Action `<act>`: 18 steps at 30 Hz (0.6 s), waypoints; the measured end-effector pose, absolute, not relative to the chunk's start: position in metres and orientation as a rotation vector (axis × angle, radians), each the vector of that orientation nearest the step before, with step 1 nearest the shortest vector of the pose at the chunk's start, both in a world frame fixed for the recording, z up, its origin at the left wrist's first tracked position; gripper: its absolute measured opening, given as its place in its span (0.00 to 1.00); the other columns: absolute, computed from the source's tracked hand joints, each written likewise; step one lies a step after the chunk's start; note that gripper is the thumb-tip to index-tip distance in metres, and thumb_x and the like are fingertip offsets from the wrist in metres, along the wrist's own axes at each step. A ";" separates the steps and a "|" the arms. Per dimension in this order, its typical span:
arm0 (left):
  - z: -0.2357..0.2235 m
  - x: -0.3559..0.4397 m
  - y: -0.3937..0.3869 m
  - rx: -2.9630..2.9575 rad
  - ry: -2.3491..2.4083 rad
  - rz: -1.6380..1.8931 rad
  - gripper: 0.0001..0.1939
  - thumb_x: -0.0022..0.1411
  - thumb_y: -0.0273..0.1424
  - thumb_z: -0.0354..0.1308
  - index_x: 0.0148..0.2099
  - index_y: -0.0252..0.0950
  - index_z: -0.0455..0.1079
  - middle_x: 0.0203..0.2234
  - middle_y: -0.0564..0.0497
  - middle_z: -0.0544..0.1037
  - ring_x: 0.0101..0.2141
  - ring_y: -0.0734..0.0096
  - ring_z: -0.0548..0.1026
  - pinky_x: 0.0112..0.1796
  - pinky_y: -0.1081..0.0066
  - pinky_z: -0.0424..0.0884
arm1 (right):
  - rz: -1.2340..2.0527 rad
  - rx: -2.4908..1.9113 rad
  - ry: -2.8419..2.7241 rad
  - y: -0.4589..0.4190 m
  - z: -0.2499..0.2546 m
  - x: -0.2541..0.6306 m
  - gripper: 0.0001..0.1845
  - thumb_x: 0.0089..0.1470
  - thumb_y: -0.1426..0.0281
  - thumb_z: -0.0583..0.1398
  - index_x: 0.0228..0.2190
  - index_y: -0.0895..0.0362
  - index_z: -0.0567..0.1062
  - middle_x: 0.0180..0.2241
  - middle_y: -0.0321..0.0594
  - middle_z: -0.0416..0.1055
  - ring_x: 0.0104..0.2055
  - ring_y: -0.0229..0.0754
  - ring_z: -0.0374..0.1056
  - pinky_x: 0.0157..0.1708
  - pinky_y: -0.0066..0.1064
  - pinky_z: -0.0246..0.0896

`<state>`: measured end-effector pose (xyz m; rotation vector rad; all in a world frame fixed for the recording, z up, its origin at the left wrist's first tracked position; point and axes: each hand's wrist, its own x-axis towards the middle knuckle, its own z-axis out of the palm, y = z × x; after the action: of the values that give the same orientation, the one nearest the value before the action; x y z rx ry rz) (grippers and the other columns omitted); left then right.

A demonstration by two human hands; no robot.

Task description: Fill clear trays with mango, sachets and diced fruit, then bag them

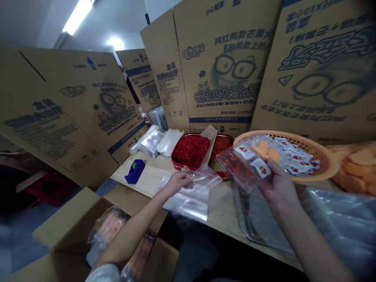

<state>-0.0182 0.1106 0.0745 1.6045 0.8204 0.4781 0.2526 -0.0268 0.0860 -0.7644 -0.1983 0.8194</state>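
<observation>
My left hand [179, 181] pinches the edge of a clear plastic bag [196, 194] that droops over the wooden table's front edge. My right hand [277, 184] holds up a clear plastic tray [248, 161] filled with red pieces, orange slices and small white sachets. The tray hangs just in front of an orange basket [324, 158] that holds more white sachets. Both hands are closed on what they hold.
A red tin [175, 160] of red pieces and a second one [222, 144] sit behind the bag. A blue tape dispenser [134, 171] stands at the table's left. A metal tray [258, 223] lies under my right hand. An open carton [73, 219] with packed bags is below. Tall cartons wall the table.
</observation>
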 end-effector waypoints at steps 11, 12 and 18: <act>0.092 -0.016 0.071 1.214 0.869 0.533 0.21 0.30 0.34 0.73 0.23 0.31 0.65 0.16 0.55 0.72 0.20 0.76 0.72 0.26 0.75 0.68 | 0.757 -0.580 0.031 0.001 0.138 0.217 0.11 0.56 0.75 0.51 0.36 0.59 0.74 0.30 0.36 0.77 0.32 0.35 0.73 0.36 0.31 0.71; 0.092 -0.016 0.069 1.214 0.870 0.521 0.21 0.31 0.35 0.73 0.23 0.31 0.65 0.17 0.54 0.73 0.20 0.77 0.72 0.26 0.75 0.68 | 0.755 -0.576 0.006 0.003 0.135 0.216 0.11 0.56 0.75 0.52 0.36 0.59 0.74 0.30 0.36 0.77 0.32 0.36 0.73 0.37 0.31 0.71; 0.089 -0.019 0.068 1.163 0.864 0.487 0.22 0.32 0.36 0.73 0.26 0.31 0.66 0.19 0.51 0.75 0.21 0.74 0.73 0.26 0.75 0.68 | 0.737 -0.575 -0.116 0.007 0.116 0.215 0.09 0.52 0.74 0.55 0.34 0.60 0.75 0.30 0.37 0.76 0.37 0.38 0.73 0.41 0.32 0.69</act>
<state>-0.0186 0.0680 0.0885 1.1630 0.8643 0.4867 0.2149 0.0070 0.1160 -0.5746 -0.1155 0.7374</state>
